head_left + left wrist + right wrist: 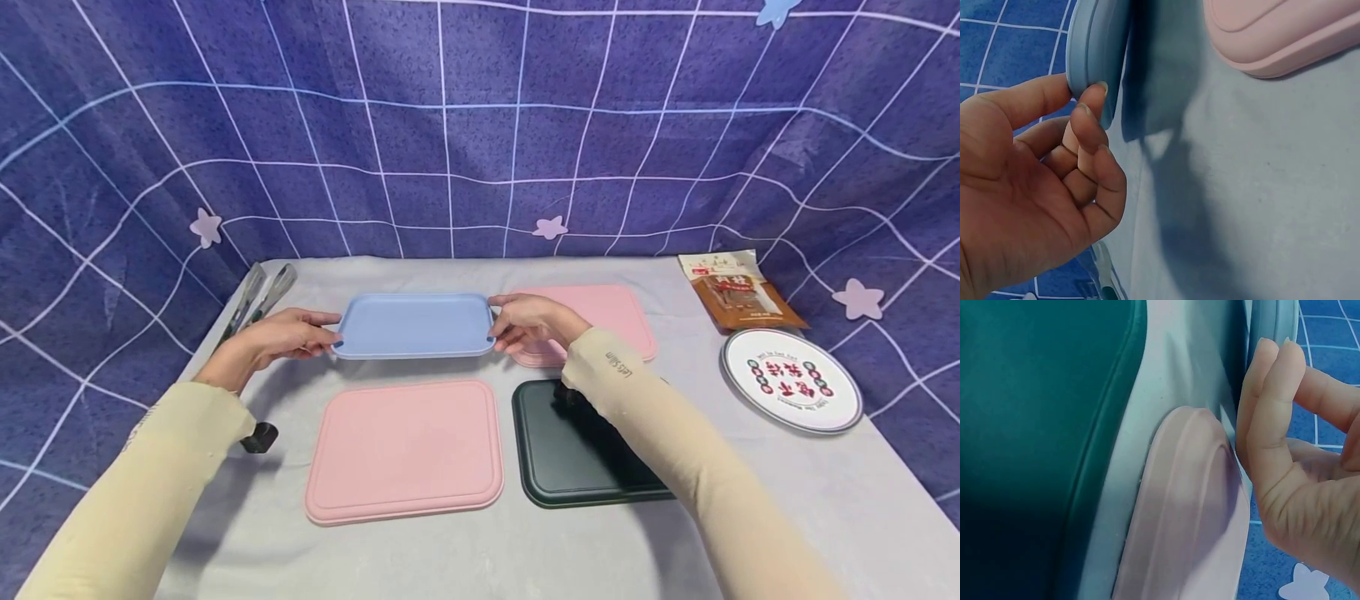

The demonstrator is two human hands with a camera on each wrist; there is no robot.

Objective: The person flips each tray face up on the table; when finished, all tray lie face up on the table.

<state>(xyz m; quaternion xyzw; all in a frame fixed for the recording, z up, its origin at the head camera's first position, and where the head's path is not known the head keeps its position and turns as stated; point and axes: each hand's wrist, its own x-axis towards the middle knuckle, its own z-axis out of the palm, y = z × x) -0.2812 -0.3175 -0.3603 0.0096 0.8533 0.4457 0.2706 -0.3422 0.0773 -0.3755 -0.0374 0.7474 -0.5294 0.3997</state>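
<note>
Both hands hold a light blue rectangular tray (416, 325) by its two short ends, at the back of the table. At its left end, my left hand (288, 337) pinches the rim between thumb and fingers; the left wrist view shows the tray's edge (1088, 50) in that grip, with a shadow below it. My right hand (534, 321) pinches the opposite end, beside a pink tray (607, 312) partly covered by the hand and sleeve. Nearer the front lie another pink tray (405, 450) and a dark green tray (551, 450), the latter partly hidden by the right forearm.
A white plate with red lettering (791, 379) lies at the right edge, touching or close to a brown food packet (742, 292). Metal tongs (262, 292) lie at the back left. A blue grid-patterned curtain (480, 133) hangs behind the white-covered table (420, 558).
</note>
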